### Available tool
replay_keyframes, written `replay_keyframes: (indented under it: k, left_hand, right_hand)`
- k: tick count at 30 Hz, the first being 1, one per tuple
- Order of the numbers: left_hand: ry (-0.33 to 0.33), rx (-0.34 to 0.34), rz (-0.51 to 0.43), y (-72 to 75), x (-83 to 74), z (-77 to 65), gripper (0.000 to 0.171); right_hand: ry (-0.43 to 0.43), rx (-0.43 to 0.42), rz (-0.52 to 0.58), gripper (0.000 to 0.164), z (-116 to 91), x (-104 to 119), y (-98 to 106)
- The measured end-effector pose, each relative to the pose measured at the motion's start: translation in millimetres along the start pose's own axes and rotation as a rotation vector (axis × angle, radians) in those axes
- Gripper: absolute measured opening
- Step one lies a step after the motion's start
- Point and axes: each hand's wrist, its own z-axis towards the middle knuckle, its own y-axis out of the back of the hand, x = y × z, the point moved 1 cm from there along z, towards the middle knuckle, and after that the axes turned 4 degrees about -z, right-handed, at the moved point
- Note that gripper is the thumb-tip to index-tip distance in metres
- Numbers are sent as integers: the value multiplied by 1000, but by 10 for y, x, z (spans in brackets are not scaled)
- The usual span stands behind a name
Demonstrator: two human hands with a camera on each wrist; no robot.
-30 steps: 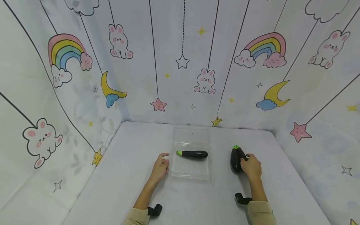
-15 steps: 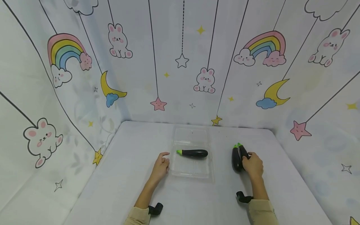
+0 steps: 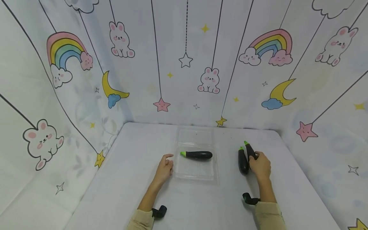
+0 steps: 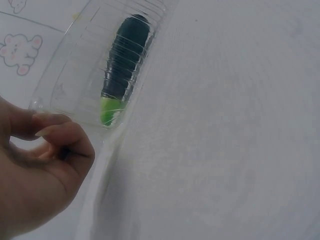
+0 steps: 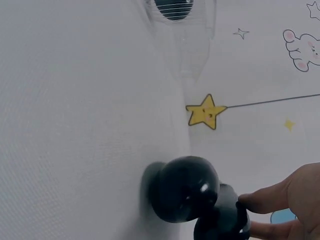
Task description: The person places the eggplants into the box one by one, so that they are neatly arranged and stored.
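Observation:
My right hand (image 3: 260, 164) pinches a dark eggplant (image 3: 250, 150) with a bright green stem. Just to its left lies a second eggplant (image 3: 243, 162); in the right wrist view the rounded end of one eggplant (image 5: 185, 189) partly covers the other, near my fingertips. A third eggplant (image 3: 199, 155) lies crosswise in a clear plastic box (image 3: 195, 175), its green stem pointing left. My left hand (image 3: 164, 169) rests at the box's left edge, fingers loosely curled and index finger towards the rim. Whether it touches the rim is hard to tell.
The box's clear lid (image 3: 195, 135) lies folded open towards the back of the white table (image 3: 138, 150). Behind and beside the table hangs a white cloth (image 3: 138, 73) printed with rabbits, stars and rainbows.
The eggplant in my right hand has moved slightly away and to the right, and a gap has opened between its stem end and the neighbouring eggplant's. My left hand has stayed put.

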Motion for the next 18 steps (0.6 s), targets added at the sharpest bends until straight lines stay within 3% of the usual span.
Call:
replay_keyframes:
  k: [8,18]
  left_hand:
    - [1,-12,7,2,-3,12,38]
    - [-2,-11,3,-4,-4,20,38]
  right_hand:
    - [26,-36,21,52,-24,69,34]
    - [119,-77,37,47,-59,182,100]
